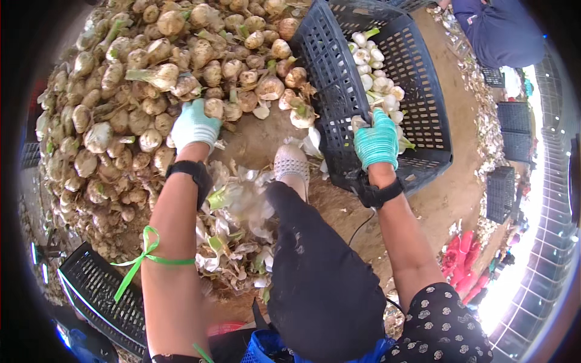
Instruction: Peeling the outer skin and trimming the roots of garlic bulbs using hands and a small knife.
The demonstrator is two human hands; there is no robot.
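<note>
My left hand (196, 125), in a pale green and white glove, reaches into the near edge of a heap of soil-stained garlic bulbs (140, 109). Its fingertips are hidden among the bulbs, and one garlic bulb (214, 108) lies against its thumb side. At the near rim of a black plastic crate (338, 68) is my right hand (376, 143), in a green glove with curled fingers. A small brownish-grey thing (358, 123) shows beside its fingers; whether it is held, or the rim is, I cannot tell. Cleaned white garlic bulbs (381, 84) lie inside the crate.
Loose garlic skins and leaf trimmings (236, 231) cover the ground beside my shoe (291, 163). Another black crate (106, 295) stands at lower left. More crates (500, 195) and red mesh bags (460, 263) are at right. A person in dark clothing (499, 31) is at upper right.
</note>
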